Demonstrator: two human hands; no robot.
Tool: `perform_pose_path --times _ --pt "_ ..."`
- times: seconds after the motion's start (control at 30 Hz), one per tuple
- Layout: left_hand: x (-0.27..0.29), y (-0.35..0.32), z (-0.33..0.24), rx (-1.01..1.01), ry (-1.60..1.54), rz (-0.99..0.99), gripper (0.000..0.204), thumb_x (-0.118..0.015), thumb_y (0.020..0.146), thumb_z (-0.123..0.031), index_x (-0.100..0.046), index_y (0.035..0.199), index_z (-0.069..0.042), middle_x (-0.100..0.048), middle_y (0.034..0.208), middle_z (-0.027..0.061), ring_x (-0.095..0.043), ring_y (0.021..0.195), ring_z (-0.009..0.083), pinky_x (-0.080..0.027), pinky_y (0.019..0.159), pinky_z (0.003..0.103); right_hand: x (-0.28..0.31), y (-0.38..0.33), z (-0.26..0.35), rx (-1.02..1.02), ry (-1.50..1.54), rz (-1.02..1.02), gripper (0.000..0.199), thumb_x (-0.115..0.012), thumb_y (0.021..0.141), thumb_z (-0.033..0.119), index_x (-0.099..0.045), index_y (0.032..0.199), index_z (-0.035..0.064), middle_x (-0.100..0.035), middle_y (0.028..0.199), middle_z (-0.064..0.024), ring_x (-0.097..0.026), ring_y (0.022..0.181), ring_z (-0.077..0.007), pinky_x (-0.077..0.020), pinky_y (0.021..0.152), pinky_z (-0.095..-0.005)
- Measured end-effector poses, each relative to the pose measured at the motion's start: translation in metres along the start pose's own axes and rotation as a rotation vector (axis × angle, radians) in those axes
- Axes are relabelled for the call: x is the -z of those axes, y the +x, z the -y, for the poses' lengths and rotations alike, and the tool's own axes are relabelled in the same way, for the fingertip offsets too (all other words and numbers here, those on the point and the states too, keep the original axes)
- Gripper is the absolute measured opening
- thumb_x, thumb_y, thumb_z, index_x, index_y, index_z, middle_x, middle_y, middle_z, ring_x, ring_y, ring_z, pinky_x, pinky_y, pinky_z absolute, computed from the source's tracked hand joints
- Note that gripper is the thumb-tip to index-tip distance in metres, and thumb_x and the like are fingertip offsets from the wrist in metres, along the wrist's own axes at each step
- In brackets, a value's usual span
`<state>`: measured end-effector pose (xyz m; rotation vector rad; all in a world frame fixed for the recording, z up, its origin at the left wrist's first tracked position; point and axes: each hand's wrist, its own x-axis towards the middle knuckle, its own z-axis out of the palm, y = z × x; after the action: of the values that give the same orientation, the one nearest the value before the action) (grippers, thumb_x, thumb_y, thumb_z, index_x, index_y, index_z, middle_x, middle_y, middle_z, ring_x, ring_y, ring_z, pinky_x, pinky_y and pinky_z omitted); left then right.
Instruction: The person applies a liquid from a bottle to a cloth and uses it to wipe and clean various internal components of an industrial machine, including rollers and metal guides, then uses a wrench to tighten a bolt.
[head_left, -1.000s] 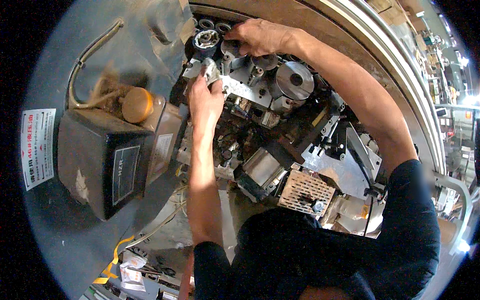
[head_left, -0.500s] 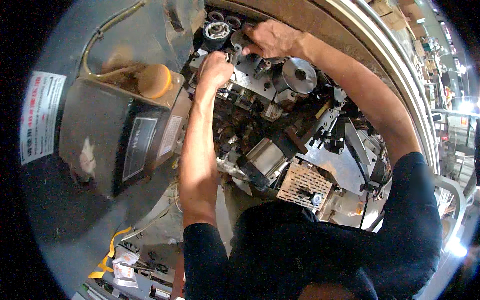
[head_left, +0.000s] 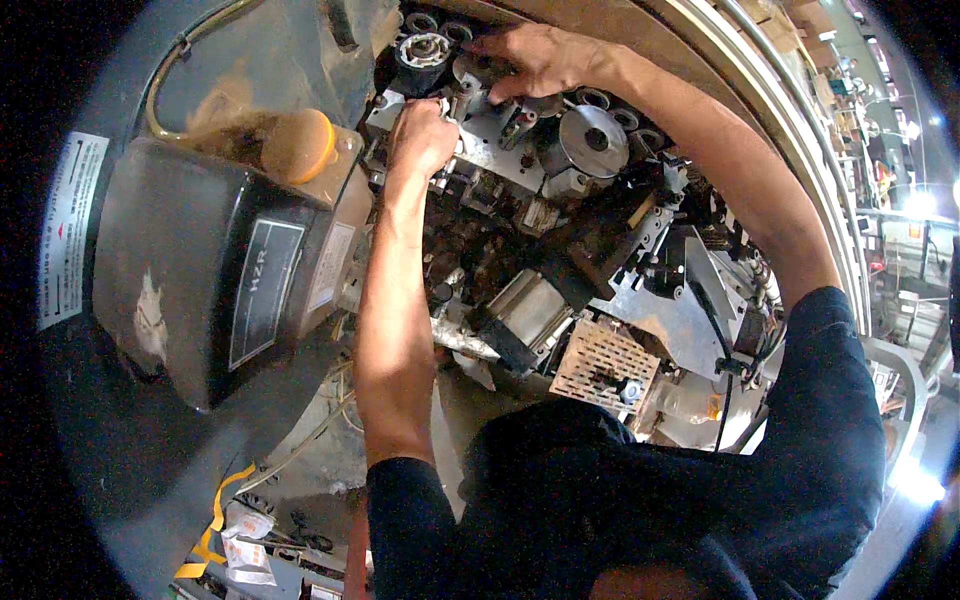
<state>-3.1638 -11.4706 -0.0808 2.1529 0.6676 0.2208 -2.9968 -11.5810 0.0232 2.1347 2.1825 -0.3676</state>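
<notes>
- Left hand clenched on a small metal part at the mechanism's top left; could slip.
- Right hand fingers pressing beside the toothed roller; grasp unclear, pinch risk.

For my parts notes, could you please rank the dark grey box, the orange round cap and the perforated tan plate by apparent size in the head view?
1. dark grey box, largest.
2. perforated tan plate.
3. orange round cap, smallest; the fisheye bend makes this close call unsure.
</notes>
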Motion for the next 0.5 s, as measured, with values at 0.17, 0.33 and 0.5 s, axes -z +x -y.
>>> perform_pose_path --times 0.17,0.33,0.5 --pt "0.001 -0.004 -0.009 -0.161 -0.026 -0.161 0.027 -0.051 0.081 -0.009 -0.068 0.100 -0.001 -0.065 0.103 0.0279 -0.062 0.097 0.0453 -0.049 0.085 0.046 -0.001 -0.009 -0.001 -0.017 -0.088 -0.065 0.049 -0.064 0.088 0.041 -0.058 0.111 -0.0017 -0.063 0.095 -0.0248 -0.061 0.095 -0.0438 -0.0492 0.084 -0.0491" --pt "-0.015 -0.007 0.001 -0.115 0.259 -0.201 0.023 -0.056 0.079 -0.006 -0.068 0.099 -0.003 -0.064 0.102 0.0225 -0.062 0.096 0.0411 -0.050 0.086 0.049 -0.006 -0.009 -0.002 -0.078 0.065 -0.110 0.056 -0.070 0.084 0.033 -0.054 0.124 -0.0034 -0.063 0.104 -0.0258 -0.061 0.102 -0.0423 -0.0504 0.088 -0.0463" --pt "0.020 -0.016 -0.039 -0.120 -0.179 -0.199 0.021 -0.052 0.081 -0.007 -0.068 0.093 0.000 -0.066 0.092 0.0249 -0.064 0.089 0.0419 -0.049 0.078 0.047 -0.003 -0.006 0.001 -0.080 0.165 -0.086 0.071 -0.075 0.075 0.015 -0.046 0.138 -0.0002 -0.055 0.130 -0.0235 -0.053 0.121 -0.0385 -0.0425 0.104 -0.0430"
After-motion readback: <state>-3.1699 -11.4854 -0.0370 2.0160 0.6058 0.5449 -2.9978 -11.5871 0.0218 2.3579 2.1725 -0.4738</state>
